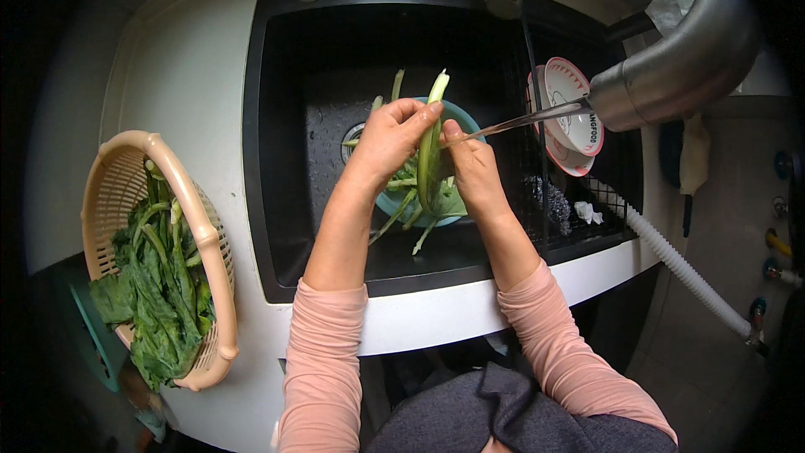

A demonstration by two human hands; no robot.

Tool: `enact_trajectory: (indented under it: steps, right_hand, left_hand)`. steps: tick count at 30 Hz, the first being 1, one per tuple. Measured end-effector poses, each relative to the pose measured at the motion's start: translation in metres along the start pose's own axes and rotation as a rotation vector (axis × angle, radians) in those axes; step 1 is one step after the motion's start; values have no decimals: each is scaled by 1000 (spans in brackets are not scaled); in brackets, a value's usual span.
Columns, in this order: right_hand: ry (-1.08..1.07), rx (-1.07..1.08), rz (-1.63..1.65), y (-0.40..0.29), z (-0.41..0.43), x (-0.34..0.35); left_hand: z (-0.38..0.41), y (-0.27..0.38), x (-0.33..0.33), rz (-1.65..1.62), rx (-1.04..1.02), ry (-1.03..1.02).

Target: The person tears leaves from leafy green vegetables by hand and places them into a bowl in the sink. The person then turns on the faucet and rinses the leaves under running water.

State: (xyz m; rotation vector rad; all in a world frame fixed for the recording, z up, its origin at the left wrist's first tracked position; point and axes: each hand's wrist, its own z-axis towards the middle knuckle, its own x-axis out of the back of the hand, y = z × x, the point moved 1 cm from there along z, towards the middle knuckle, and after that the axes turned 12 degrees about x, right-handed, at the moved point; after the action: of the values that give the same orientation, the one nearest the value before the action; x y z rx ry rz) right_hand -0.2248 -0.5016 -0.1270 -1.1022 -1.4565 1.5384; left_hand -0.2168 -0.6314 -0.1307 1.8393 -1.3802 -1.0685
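Observation:
My left hand (393,141) pinches a pale-tipped green vegetable stalk (429,167) between thumb and fingers, its cut end pointing up and away from me. My right hand (473,167) is at the stalk's right side, thumb raised and fingers curled in against it; the fingertips are partly hidden. A stream of water (525,121) from the steel faucet (666,85) runs onto the right thumb and stalk. Below both hands, a blue-green basin (464,114) holds more stalks and leaves (451,202). It rests in the black sink (327,201), partly over the drain (351,138).
On the left counter (182,82) stands a peach plastic basket (204,226) of leafy greens (160,283). Right of the basin, white bowls with red rims (569,107) lean by a black wire rack (534,201). A scouring pad (548,201) and crumpled white tissue (588,212) lie nearby.

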Motion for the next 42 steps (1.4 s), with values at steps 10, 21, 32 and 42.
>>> enact_trajectory:
  steps: [10, 21, 32, 42]
  right_hand:
    - [-74, -206, 184, -9, -2, 6]
    - [34, -56, 78, -13, 7, 8]
    - [-102, -181, -141, -3, 2, 6]
    - [-275, -248, -151, -7, 3, 21]
  left_hand:
    - [-2, 2, -2, -105, -88, -13]
    - [-5, 7, -1, -49, 32, -124]
    - [1, -2, 3, 77, -170, 104]
    - [1, 3, 10, -67, -283, 204]
